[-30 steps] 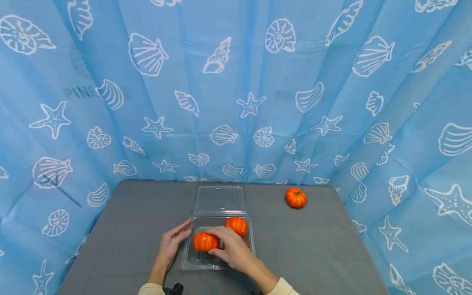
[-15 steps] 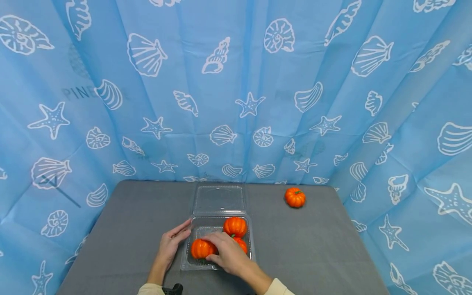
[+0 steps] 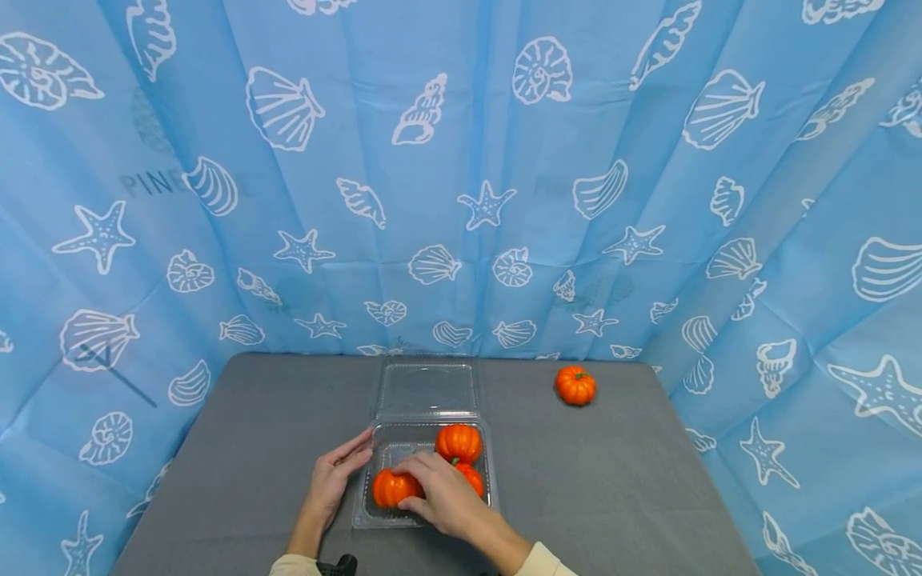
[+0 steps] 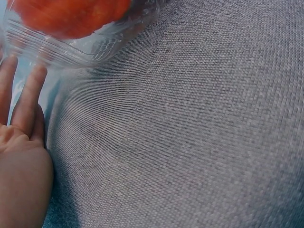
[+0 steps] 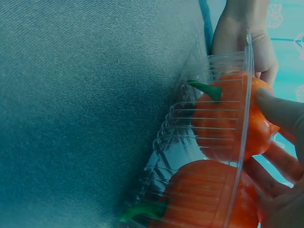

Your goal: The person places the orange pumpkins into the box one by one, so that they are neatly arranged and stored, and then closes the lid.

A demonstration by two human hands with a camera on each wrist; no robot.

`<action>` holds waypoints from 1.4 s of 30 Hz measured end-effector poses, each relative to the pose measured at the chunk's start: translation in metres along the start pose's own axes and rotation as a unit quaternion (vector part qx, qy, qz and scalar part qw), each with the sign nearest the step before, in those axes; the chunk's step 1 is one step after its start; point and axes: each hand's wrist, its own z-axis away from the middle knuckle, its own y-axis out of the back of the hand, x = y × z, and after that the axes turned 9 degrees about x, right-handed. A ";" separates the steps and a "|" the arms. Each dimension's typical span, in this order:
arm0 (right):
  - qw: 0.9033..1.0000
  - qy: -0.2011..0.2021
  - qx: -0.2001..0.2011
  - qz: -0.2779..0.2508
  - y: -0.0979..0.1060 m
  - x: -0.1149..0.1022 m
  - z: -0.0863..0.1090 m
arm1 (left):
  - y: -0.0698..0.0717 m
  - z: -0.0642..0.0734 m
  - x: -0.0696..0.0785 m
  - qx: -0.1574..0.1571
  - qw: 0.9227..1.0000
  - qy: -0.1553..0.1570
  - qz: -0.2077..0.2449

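Note:
In the head view a clear plastic clamshell container (image 3: pixel 492 468) lies on the table with its lid (image 3: pixel 428 389) folded back. My right hand (image 3: pixel 448 494) holds an orange toy pumpkin (image 3: pixel 392 488) inside the tray's front left part, thumb and fingers around it. The right wrist view shows this pumpkin (image 5: pixel 259 124) through the ribbed wall, its green stem toward the front. Two more pumpkins sit along the tray's right side, one at the back (image 3: pixel 458 442) and one in front (image 3: pixel 471 478), partly behind my hand. My left hand (image 3: pixel 333 480) rests straight fingers against the container's left side.
Another orange pumpkin (image 3: pixel 575 386) stands on the grey tablecloth (image 3: pixel 576 480) at the back right. A blue curtain (image 3: pixel 461 200) with white shells and starfish hangs behind the table and along both sides.
My right hand has lowered the pumpkin toward the tray's front left corner, mostly in the first half second. The right front pumpkin shows more now. My left hand has stayed at the container's side.

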 end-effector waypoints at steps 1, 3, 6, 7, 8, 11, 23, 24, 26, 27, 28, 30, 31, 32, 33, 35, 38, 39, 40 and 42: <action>1.000 0.001 0.000 0.004 0.000 0.000 0.000 | 0.000 0.000 0.000 0.000 1.000 -0.001 0.001; 1.000 0.000 -0.001 0.009 0.001 -0.002 0.000 | 0.000 0.000 0.000 0.000 1.000 0.000 0.002; 1.000 -0.002 -0.006 0.011 0.001 -0.003 -0.001 | 0.000 0.000 0.000 0.001 1.000 -0.001 0.004; 1.000 -0.003 -0.008 0.011 0.002 -0.003 -0.002 | 0.000 0.000 0.000 0.001 1.000 -0.002 0.003; 1.000 -0.005 -0.011 0.011 0.003 -0.004 -0.003 | 0.000 0.000 0.000 0.001 1.000 -0.001 0.003; 1.000 -0.013 -0.022 0.006 0.007 -0.004 -0.005 | 0.000 0.001 0.000 0.002 1.000 0.001 0.005; 0.999 -0.005 -0.017 0.030 0.027 0.004 -0.012 | 0.000 0.001 0.001 0.001 1.000 0.009 0.006; 0.999 -0.006 -0.014 0.037 0.028 0.005 -0.012 | 0.000 0.001 0.001 0.000 1.000 0.009 0.007; 0.999 -0.003 -0.005 0.052 0.029 0.007 -0.013 | 0.000 0.001 0.001 -0.002 1.000 0.008 0.010; 0.998 -0.002 -0.003 0.058 0.030 0.009 -0.013 | 0.000 0.001 0.001 -0.003 1.000 0.008 0.012; 0.998 -0.002 0.000 0.064 0.031 0.010 -0.014 | 0.000 0.001 0.001 -0.002 1.000 0.008 0.013; 0.997 -0.003 0.005 0.076 0.033 0.013 -0.014 | 0.000 0.001 0.000 0.000 1.000 0.008 0.012; 0.996 -0.004 0.007 0.083 0.034 0.014 -0.015 | 0.000 0.001 0.000 0.001 1.000 0.008 0.012; 0.996 -0.008 0.009 0.086 0.034 0.016 -0.015 | 0.000 0.001 -0.001 0.003 1.000 0.008 0.011; 0.996 -0.009 0.012 0.092 0.035 0.018 -0.015 | 0.000 0.001 -0.001 0.004 1.000 0.008 0.011; 0.994 -0.019 0.016 0.102 0.037 0.022 -0.015 | 0.000 0.001 -0.001 0.004 1.000 0.008 0.010; 0.992 -0.032 0.017 0.119 0.038 0.028 -0.015 | 0.000 0.001 -0.001 0.002 1.000 0.006 0.013; 0.991 -0.037 0.015 0.126 0.039 0.031 -0.015 | 0.000 0.000 -0.002 0.002 1.000 0.005 0.012; 0.990 -0.044 0.013 0.130 0.039 0.033 -0.015 | 0.000 0.000 -0.002 0.002 1.000 0.004 0.011; 0.988 -0.053 0.008 0.142 0.039 0.038 -0.015 | 0.000 0.000 -0.002 0.001 1.000 0.002 0.010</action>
